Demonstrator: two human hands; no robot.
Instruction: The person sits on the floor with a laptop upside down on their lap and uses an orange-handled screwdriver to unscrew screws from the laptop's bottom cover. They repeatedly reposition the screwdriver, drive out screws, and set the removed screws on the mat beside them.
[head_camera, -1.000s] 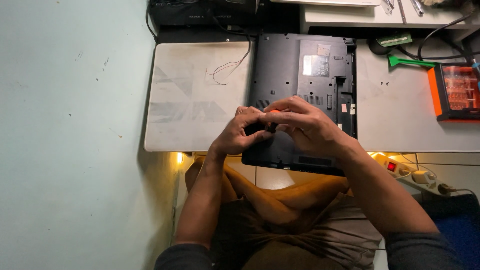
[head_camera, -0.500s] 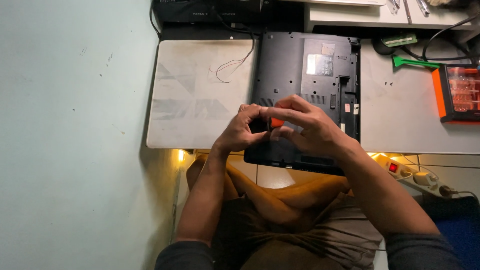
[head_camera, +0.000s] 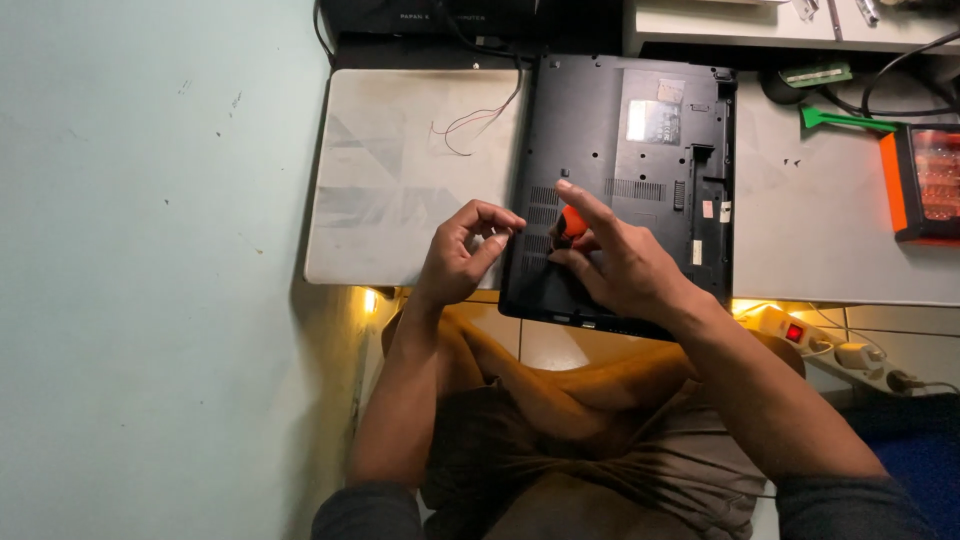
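The right hand (head_camera: 620, 265) pinched an orange-handled screwdriver (head_camera: 572, 221) upright on the upturned black laptop (head_camera: 640, 150) at the desk edge; the left hand (head_camera: 462, 255), curled and empty, steadied nothing; the tip could slip and scratch.

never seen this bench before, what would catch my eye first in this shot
First, the black laptop lying upside down on the white desk, its near edge hanging over the front. On it, the right hand grips a screwdriver with an orange handle, while the left hand hovers curled just beside the laptop's left edge. At the far right sits an orange parts box, with a green pry tool near it.
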